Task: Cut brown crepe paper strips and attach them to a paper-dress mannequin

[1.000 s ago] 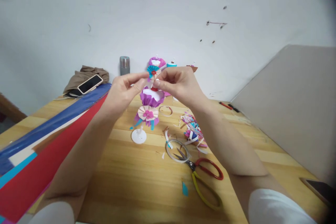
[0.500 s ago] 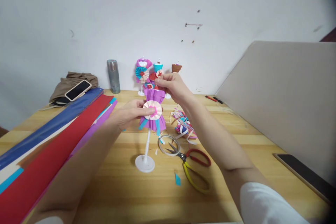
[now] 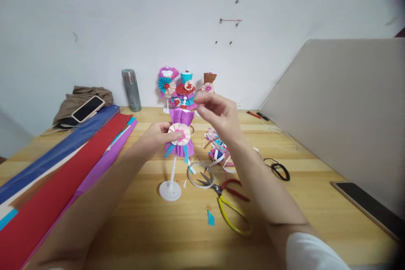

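A small dress form [image 3: 171,190] on a white stand wears a purple crepe-paper dress [image 3: 182,117], with a cream pleated rosette [image 3: 179,134], pink at its middle, and blue strips below. Around the dress's left side is my left hand [image 3: 157,138], its thumb pressed on the rosette. My right hand [image 3: 218,114] is raised just right of the form's top, apart from it, thumb and fingers spread with nothing visible between them. Behind stand three more dressed forms, one with a blue and cream rosette [image 3: 166,86], one with a red skirt [image 3: 185,89], one with a brown top [image 3: 210,77].
Scissors [image 3: 218,190], a tape roll [image 3: 201,175] and a blue scrap [image 3: 211,218] lie in front. Paper scraps [image 3: 218,149] are heaped behind. Coloured paper [image 3: 72,168], a phone [image 3: 88,109] and a flask [image 3: 131,90] are left; a black band [image 3: 280,171] and dark device [image 3: 367,206] are right.
My right hand has moved off the form's top to the right, and its fingers have opened. My left hand keeps its hold on the dress. The view has shifted slightly.
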Tool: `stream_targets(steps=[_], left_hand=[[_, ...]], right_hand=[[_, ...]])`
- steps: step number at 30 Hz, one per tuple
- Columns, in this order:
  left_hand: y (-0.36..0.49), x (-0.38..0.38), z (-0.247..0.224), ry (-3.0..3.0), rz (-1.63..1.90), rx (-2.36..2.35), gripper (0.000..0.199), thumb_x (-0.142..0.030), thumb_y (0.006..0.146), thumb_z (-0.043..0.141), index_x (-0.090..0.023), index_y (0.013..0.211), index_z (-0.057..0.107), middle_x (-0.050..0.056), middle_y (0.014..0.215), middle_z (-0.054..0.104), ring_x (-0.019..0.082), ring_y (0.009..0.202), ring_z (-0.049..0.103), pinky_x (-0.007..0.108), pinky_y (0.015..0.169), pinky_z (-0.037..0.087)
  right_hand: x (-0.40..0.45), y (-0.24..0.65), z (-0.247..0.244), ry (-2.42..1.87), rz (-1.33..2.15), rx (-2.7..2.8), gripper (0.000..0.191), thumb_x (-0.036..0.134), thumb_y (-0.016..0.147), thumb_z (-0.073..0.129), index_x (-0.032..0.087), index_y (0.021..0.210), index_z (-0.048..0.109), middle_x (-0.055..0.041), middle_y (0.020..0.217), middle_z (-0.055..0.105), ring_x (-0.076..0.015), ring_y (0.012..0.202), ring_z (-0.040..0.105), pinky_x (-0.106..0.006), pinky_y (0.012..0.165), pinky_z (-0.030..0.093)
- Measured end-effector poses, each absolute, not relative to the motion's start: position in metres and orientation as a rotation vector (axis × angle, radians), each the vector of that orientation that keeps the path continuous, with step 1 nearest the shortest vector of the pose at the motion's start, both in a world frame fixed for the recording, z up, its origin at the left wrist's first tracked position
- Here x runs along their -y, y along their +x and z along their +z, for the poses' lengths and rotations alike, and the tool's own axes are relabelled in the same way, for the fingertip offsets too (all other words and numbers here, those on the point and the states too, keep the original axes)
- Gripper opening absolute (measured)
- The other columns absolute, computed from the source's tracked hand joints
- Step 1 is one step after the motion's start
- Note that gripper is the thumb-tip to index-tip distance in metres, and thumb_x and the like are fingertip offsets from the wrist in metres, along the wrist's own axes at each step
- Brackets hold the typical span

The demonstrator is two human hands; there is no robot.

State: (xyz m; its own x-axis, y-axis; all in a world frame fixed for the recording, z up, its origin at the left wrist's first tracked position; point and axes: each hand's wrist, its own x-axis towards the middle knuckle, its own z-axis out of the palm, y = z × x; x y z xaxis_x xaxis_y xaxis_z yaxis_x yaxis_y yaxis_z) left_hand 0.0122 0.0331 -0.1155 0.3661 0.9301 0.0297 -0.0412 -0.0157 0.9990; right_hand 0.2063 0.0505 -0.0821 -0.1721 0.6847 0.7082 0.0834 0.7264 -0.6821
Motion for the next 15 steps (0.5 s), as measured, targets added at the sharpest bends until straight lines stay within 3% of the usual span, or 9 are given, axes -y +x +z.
stream_targets(steps=[4, 8, 11, 15], left_hand=[[0.015, -0.032, -0.115, 1.449, 0.965, -0.962, 0.033, -0.037, 0.058, 0.083, -0.014, 0.078, 0.072, 0.003, 0.072, 0.072, 0.016, 0.063, 0.064, 0.025, 0.058, 0.05], [0.018, -0.025, -0.112, 1.635, 1.053, -0.994, 0.032, -0.036, 0.064, 0.078, -0.015, 0.087, 0.072, 0.004, 0.08, 0.074, 0.018, 0.071, 0.066, 0.028, 0.064, 0.052], [0.017, -0.021, -0.11, 2.001, 1.202, -1.075, 0.022, -0.032, 0.069, 0.075, -0.015, 0.083, 0.072, 0.003, 0.074, 0.072, 0.016, 0.066, 0.063, 0.025, 0.062, 0.049], [0.016, -0.021, -0.108, 2.501, 1.454, -0.966, 0.014, -0.027, 0.077, 0.07, -0.016, 0.072, 0.066, 0.002, 0.067, 0.067, 0.013, 0.059, 0.056, 0.025, 0.056, 0.044]], right_hand=[[-0.034, 0.211, -0.082, -0.543, 0.208, 1.906, 0.018, 0.022, 0.08, 0.068, 0.021, 0.098, 0.069, -0.0012, 0.079, 0.054, -0.0142, 0.072, 0.049, -0.029, 0.063, 0.042], [-0.025, 0.216, -0.08, -0.507, 0.101, 1.956, 0.011, 0.02, 0.081, 0.068, 0.02, 0.091, 0.068, -0.0021, 0.082, 0.052, -0.0154, 0.076, 0.049, -0.03, 0.066, 0.044], [-0.017, 0.219, -0.079, -0.499, 0.088, 1.959, 0.004, 0.021, 0.082, 0.068, 0.019, 0.085, 0.066, -0.0027, 0.083, 0.052, -0.0165, 0.08, 0.051, -0.032, 0.07, 0.045], [-0.007, 0.22, -0.076, -0.468, 0.043, 1.997, 0.01, 0.026, 0.082, 0.069, 0.018, 0.088, 0.067, -0.0049, 0.089, 0.052, -0.0181, 0.083, 0.053, -0.034, 0.072, 0.046]])
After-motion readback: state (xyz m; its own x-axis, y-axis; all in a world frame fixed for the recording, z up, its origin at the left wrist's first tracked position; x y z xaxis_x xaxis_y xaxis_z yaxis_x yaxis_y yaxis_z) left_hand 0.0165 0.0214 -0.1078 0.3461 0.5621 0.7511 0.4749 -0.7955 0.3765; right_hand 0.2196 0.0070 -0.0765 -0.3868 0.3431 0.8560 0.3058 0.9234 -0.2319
